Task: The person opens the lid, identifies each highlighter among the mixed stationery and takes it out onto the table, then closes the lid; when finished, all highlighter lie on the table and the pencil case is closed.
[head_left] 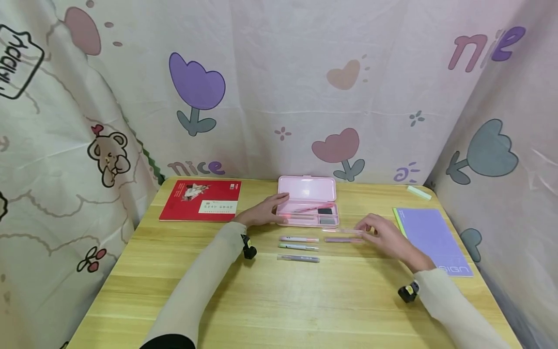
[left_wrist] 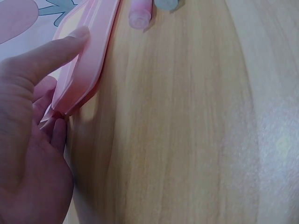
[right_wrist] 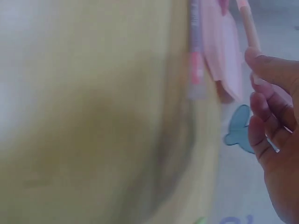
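A pink pencil case (head_left: 307,188) lies with its lid raised at the back of the table. Its left end is held by my left hand (head_left: 263,212), thumb on the rim and fingers round the outer side in the left wrist view. Inside are a pink pen (head_left: 310,209), a dark block (head_left: 325,211) and a grey block (head_left: 327,221). My right hand (head_left: 385,236) pinches one end of a pale pink pen (right_wrist: 251,29) between thumb and fingers, just in front of the case. A purple pen (head_left: 342,240) with a pink section lies below it on the table.
Three more pens lie in front of the case: a pink-ended one (head_left: 298,239), a greenish one (head_left: 298,247) and a grey one (head_left: 298,259). A red book (head_left: 178,203) is at left, a purple notebook (head_left: 429,232) at right, a pale green stick (head_left: 419,193) behind it.
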